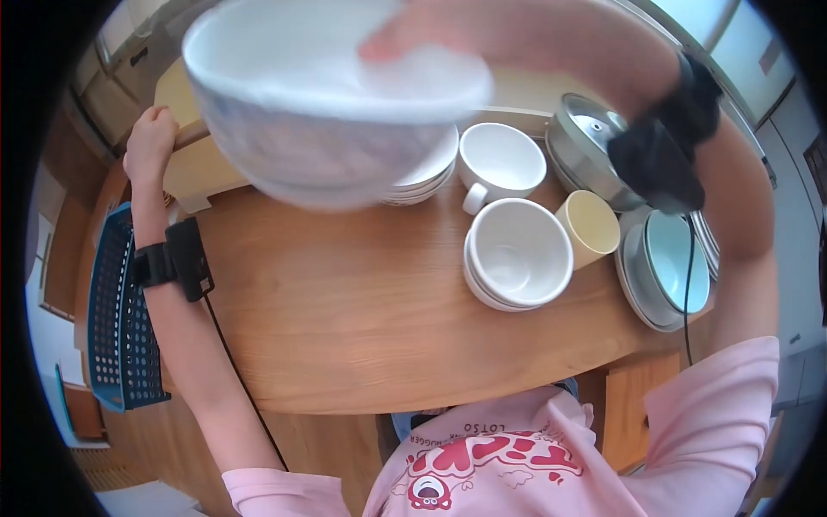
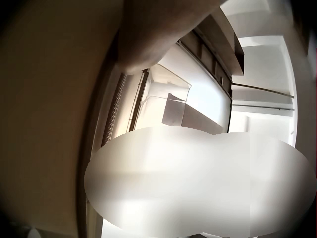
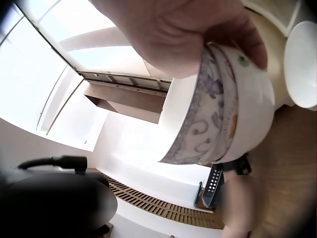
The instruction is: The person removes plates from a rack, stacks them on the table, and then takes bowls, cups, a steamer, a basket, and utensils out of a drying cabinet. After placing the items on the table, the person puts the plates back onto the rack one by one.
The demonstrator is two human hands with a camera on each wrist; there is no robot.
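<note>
In the head view, my right hand [image 1: 422,34] grips the rim of a white bowl [image 1: 327,146], held up over the table and blurred. The right wrist view shows several nested bowls with purple flowers [image 3: 208,119], the right hand's [image 3: 183,34] thumb and fingers pinching their rims. My left hand [image 1: 151,142] has its fingers curled at the edge of a cream-coloured panel [image 1: 194,159] at the back left. In the left wrist view, part of the left hand [image 2: 153,34] lies against the broad beige surface [image 2: 49,114].
On the wooden table [image 1: 345,319] stand more stacked white bowls [image 1: 426,181], a white mug [image 1: 502,161], stacked white cups [image 1: 521,254], a yellow cup [image 1: 590,227], a lidded pot [image 1: 581,142] and light-blue bowls [image 1: 678,263]. A blue basket [image 1: 129,319] sits at the left edge.
</note>
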